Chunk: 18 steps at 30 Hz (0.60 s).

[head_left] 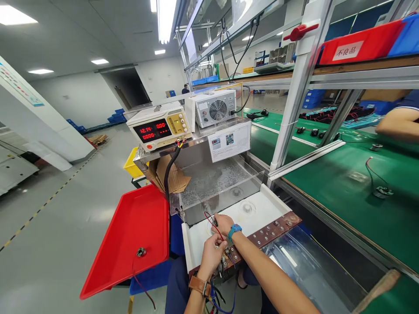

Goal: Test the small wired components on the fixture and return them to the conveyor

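- Two bare hands are seen at work over one white tray (268, 207), close together near its front edge.
- One red wire (220, 233) is pinched by the left hand (212, 253), thumb and fingertips brought together; one brown-strapped watch (199, 286) is worn on that wrist.
- One small dark part (215, 222) is held by the right hand (224, 225), its fingers curled nearly closed; the part is mostly hidden by them, just above the tray. One blue watch (235, 231) is worn here.
- One round fitting (248, 208) is seen plainly on the white tray, and a second outline is partly covered by the hands.
- Along the front, one brown strip (262, 237) is dotted with metal studs, too many partly covered to be counted.
- To the left, one round wired component (141, 251) is held in one red tray (140, 222), its lead draped over the rim.
- Up top, two instrument boxes are lined up: one power supply (160, 126), with four red readouts lit, and one grey fan unit (216, 109). One printed sheet (229, 141) is hung below.
- On the green bench (327, 174), one wired component (382, 192) is seen nearest, with several more farther back; one other person's arm (397, 121) is rested beyond.
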Each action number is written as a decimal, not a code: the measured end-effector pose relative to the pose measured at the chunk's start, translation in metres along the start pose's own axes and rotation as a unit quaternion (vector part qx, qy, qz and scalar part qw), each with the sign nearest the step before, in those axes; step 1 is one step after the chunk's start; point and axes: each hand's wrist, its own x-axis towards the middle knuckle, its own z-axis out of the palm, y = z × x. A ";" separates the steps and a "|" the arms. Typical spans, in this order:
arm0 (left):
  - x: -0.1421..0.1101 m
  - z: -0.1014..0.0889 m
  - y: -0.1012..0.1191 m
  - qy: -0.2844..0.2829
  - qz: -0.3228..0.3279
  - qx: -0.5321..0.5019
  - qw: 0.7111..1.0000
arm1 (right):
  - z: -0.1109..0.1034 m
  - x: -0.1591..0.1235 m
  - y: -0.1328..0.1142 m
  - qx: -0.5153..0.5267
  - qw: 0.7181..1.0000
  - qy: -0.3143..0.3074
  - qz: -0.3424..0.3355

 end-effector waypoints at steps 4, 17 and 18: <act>0.001 0.001 -0.004 0.000 -0.005 0.001 1.000 | 0.000 -0.001 -0.001 0.010 1.000 -0.002 0.004; 0.001 0.005 -0.014 0.030 -0.019 0.002 0.999 | 0.004 -0.003 -0.006 0.020 1.000 0.017 -0.011; 0.002 0.006 -0.017 0.034 -0.017 0.003 0.999 | 0.005 -0.003 -0.005 0.020 1.000 0.017 -0.014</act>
